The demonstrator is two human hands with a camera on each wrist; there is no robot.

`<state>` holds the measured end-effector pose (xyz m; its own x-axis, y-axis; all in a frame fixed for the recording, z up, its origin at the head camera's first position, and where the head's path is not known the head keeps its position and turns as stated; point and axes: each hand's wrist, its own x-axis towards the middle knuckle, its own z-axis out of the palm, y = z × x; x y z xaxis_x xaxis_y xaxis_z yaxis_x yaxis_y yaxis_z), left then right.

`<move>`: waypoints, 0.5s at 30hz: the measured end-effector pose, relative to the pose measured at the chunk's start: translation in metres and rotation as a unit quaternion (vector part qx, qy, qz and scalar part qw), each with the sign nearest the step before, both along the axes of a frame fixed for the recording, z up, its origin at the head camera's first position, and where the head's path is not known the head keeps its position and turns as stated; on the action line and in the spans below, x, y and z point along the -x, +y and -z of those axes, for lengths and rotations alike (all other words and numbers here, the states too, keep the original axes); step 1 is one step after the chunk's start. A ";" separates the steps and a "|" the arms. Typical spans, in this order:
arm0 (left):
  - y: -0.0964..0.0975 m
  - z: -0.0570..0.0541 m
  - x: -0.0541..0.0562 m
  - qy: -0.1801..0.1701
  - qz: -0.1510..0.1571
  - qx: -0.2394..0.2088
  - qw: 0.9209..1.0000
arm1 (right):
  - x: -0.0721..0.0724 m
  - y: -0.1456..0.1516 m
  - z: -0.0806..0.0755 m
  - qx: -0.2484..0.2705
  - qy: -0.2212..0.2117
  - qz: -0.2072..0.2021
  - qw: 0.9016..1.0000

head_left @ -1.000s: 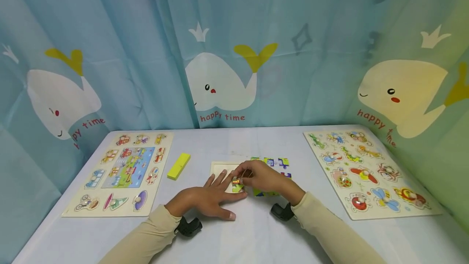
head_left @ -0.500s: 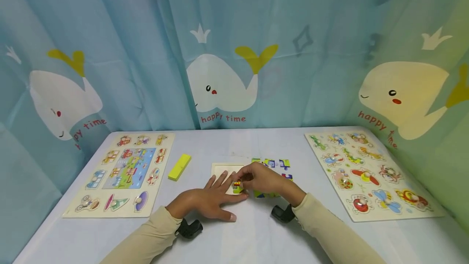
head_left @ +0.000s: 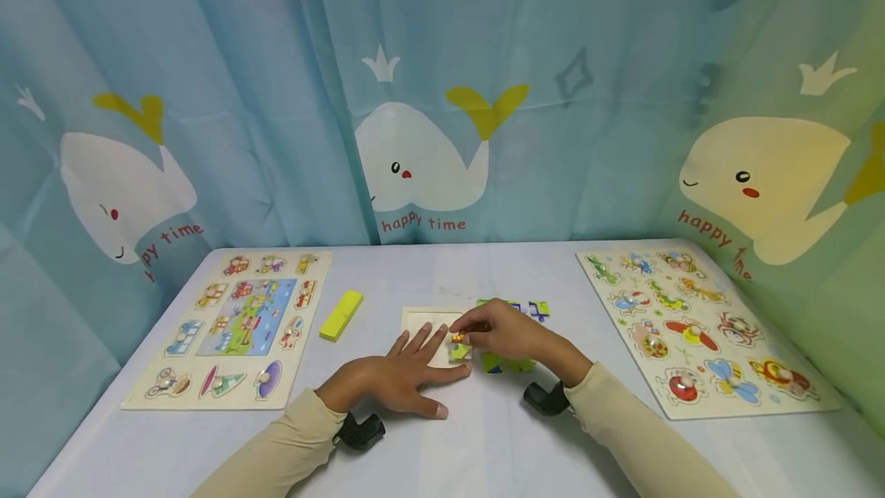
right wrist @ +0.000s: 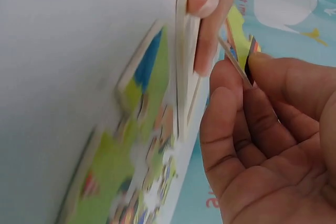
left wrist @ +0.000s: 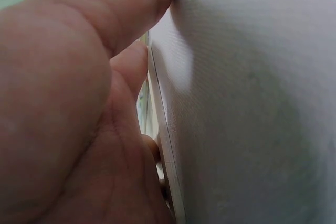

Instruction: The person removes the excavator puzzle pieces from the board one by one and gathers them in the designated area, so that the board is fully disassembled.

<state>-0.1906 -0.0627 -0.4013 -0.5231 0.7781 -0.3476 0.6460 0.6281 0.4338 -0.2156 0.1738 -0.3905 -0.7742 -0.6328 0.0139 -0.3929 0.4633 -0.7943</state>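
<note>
In the head view my left hand [head_left: 394,383] lies with spread, straight fingers over the near left part of a small pale wooden puzzle tray [head_left: 413,319]. Its palm fills much of the left wrist view, beside the tray's edge [left wrist: 170,171]. My right hand [head_left: 510,335] is at the tray's right side, pinching a green jigsaw piece [head_left: 458,350] with a red and yellow print between thumb and fingers. The right wrist view shows the piece [right wrist: 237,27] held tilted, close to the left fingers [right wrist: 209,30]. Part of the tray is hidden beneath both hands.
Several loose jigsaw pieces [head_left: 508,364] lie just right of the tray, partly behind my right hand. A yellow block [head_left: 341,316] is left of the tray. Knobbed puzzle boards stand flat at far left [head_left: 207,375] and far right [head_left: 646,344]. A whale-print curtain [head_left: 429,152] hangs behind.
My right hand has shifted slightly right with the jigsaw piece still pinched, covering more of the loose pieces. The left hand keeps its place on the tray. The head view has shifted a little.
</note>
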 end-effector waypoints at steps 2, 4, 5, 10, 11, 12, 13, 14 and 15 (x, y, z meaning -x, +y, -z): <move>0.000 0.000 -0.001 -0.007 0.001 -0.001 1.000 | -0.001 0.005 0.001 0.005 -0.006 0.000 1.000; 0.001 0.001 -0.002 -0.013 -0.001 0.000 1.000 | -0.002 0.012 0.002 0.015 -0.018 -0.004 1.000; 0.001 0.001 -0.002 -0.013 -0.001 0.001 1.000 | -0.002 0.015 0.002 0.018 -0.019 -0.009 1.000; -0.001 0.000 -0.002 -0.005 -0.012 0.003 1.000 | 0.001 0.032 0.000 0.002 -0.015 -0.018 1.000; -0.001 -0.001 -0.001 -0.003 -0.013 0.002 1.000 | 0.002 0.036 -0.001 -0.007 -0.013 -0.015 1.000; -0.001 -0.001 -0.001 -0.003 -0.015 0.001 1.000 | 0.002 0.041 -0.001 -0.014 -0.016 -0.010 1.000; -0.001 -0.001 0.000 -0.002 -0.017 0.000 1.000 | 0.002 0.045 -0.002 -0.017 -0.019 -0.006 1.000; -0.001 -0.002 0.000 -0.001 -0.019 -0.001 1.000 | 0.002 0.049 -0.003 -0.019 -0.019 -0.003 1.000; -0.001 -0.002 0.000 0.000 -0.021 -0.002 1.000 | 0.002 0.054 -0.003 -0.020 -0.020 0.000 1.000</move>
